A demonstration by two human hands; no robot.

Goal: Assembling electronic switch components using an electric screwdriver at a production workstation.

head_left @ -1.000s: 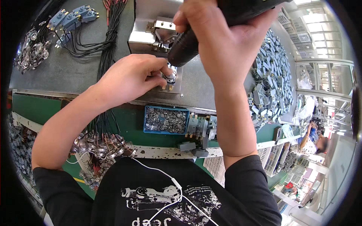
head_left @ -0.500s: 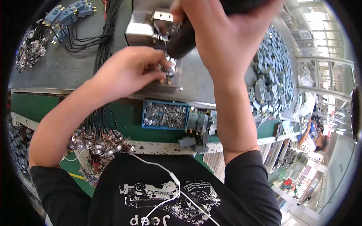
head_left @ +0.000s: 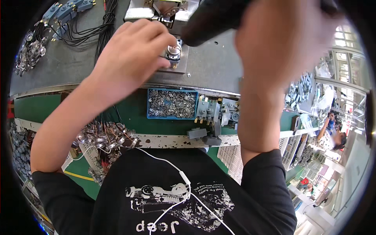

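Note:
My left hand (head_left: 135, 51) is curled at a small switch assembly (head_left: 174, 52) with a round silver cap and brass terminals. Thumb and forefinger close in on its left side, partly covering it. Under the assembly is a flat metal plate (head_left: 181, 67). Higher up and to the right, my right hand (head_left: 274, 43), smeared by motion, grips a dark, elongated tool (head_left: 211, 21) whose rounded end points left toward the assembly. Its exact kind is not clear. Just beyond the assembly stands a metal fixture (head_left: 166, 9).
A blue tray (head_left: 172, 118) of small metal pieces sits below the bench edge, beside grey switches (head_left: 207, 109). Silver-capped parts on black wires (head_left: 105, 135) hang at left. More grey switches (head_left: 299, 92) are piled at right. A person (head_left: 331, 135) is farther off.
My right hand and the dark tool have moved right, away from the assembly. My left hand has shifted slightly up, and more of the assembly now shows. The whole view has shifted a little.

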